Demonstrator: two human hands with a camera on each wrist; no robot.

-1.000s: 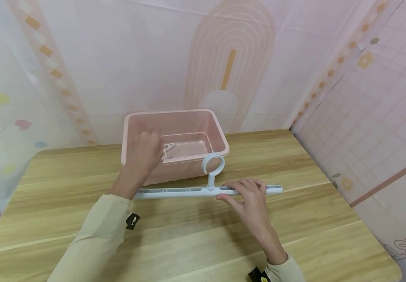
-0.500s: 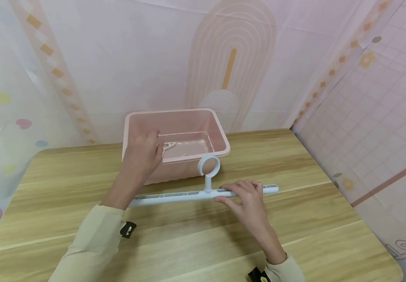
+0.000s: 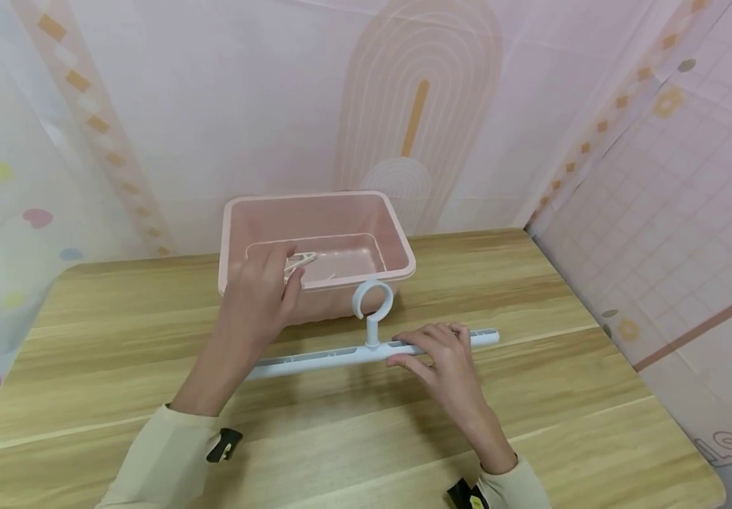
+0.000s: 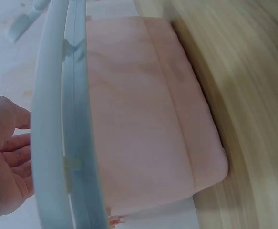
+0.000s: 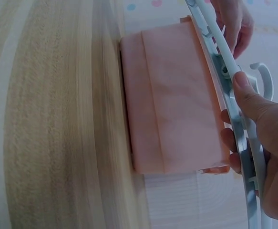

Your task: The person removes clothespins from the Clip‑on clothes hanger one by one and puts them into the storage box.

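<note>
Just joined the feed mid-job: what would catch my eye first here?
A pink rectangular plastic bin sits mid-table at the back, where the left hand pinches a small white plastic clip over it. In front, the right hand grips a long pale blue plastic hanger bar with a ring hook on the wooden table.

Head cam sits up high, looking forward and down over the wooden surface (image 3: 366,424) toward the back wall, taking in the whole scene. Both wrist cams are super close and low, tipped sideways. All three catch the pink bin (image 3: 315,219) (image 4: 143,119) (image 5: 172,100) and the pale blue bar (image 3: 366,351) (image 4: 62,119) (image 5: 224,71).
</note>
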